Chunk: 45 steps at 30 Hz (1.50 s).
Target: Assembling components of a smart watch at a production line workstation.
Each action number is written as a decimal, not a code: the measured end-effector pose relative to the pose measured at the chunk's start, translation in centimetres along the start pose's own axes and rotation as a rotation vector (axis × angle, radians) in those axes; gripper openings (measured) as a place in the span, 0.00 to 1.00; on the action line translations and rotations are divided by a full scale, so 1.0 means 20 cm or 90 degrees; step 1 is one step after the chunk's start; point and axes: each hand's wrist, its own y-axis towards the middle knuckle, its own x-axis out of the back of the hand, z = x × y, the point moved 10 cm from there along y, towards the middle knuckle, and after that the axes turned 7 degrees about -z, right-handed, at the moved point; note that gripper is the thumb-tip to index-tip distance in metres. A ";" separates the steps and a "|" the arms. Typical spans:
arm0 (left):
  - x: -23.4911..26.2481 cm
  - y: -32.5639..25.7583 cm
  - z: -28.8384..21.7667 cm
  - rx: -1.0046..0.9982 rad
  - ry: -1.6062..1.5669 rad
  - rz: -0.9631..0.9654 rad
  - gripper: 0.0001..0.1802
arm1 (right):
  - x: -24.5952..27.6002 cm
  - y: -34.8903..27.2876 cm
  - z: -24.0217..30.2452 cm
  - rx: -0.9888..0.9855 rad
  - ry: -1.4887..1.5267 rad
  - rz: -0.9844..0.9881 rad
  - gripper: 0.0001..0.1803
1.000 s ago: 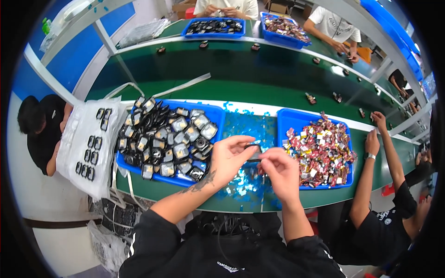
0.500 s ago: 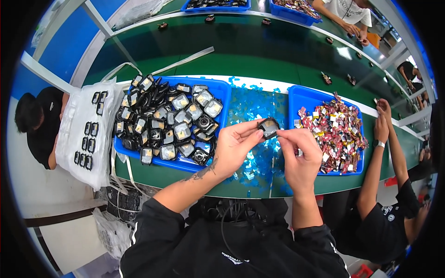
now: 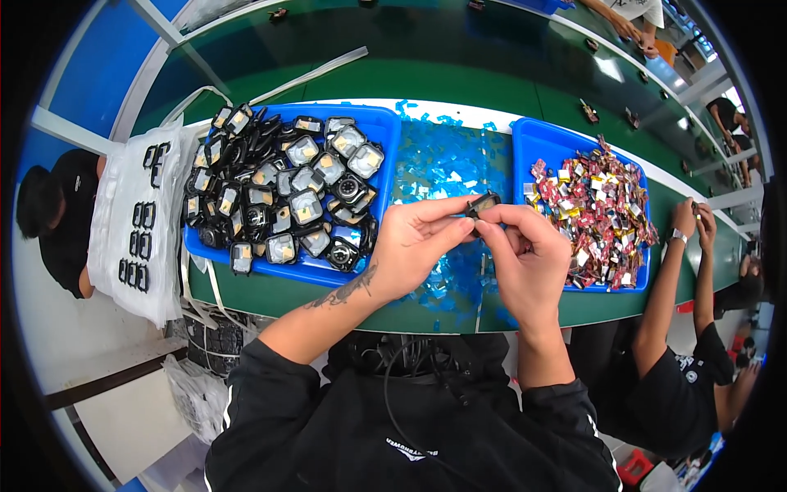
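Observation:
Over the middle of the bench, both hands are closed on one black smartwatch case, which is tilted on edge. The fingertips of my left hand pinch its left side. On the right and lower side, the thumb and fingers of my right hand press against it, hiding part of it. To the left, a blue bin is heaped with similar watch cases. A second blue bin at the right holds a pile of small red circuit boards with silvery and yellow parts.
Scraps of blue film litter the green bench between the bins. At far left, several watch cases lie on a white padded stack, beside a seated person. A co-worker's arms reach in at right. Beyond runs a green conveyor carrying small parts.
The watch case has been turned from face-up to edge-on, and my right fingers have closed further around it. The whole view has shifted slightly.

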 end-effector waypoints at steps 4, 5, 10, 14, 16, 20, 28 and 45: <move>0.01 0.00 0.01 0.005 0.041 0.016 0.19 | -0.01 0.01 0.01 0.012 -0.014 0.017 0.06; 0.01 -0.01 0.01 0.009 0.042 0.016 0.19 | -0.01 0.02 0.00 0.009 -0.014 0.017 0.06; -0.02 -0.03 -0.01 -0.024 0.068 0.031 0.19 | -0.01 0.03 -0.02 -0.046 -0.005 0.045 0.06; -0.02 -0.02 0.01 -0.021 0.090 0.031 0.19 | 0.00 0.02 -0.01 -0.004 0.033 0.009 0.08; 0.00 -0.02 0.01 -0.019 0.074 0.019 0.19 | 0.04 0.02 0.05 0.065 -0.042 -0.051 0.10; 0.05 0.02 -0.05 -0.046 -0.037 -0.076 0.18 | 0.06 -0.05 -0.10 -0.082 0.220 -0.019 0.20; -0.08 -0.03 -0.21 -0.249 0.438 0.117 0.17 | 0.01 -0.10 -0.20 -0.217 0.339 0.037 0.07; -0.13 -0.10 -0.26 -0.377 0.523 0.118 0.18 | -0.03 -0.13 -0.16 -0.229 0.458 0.207 0.08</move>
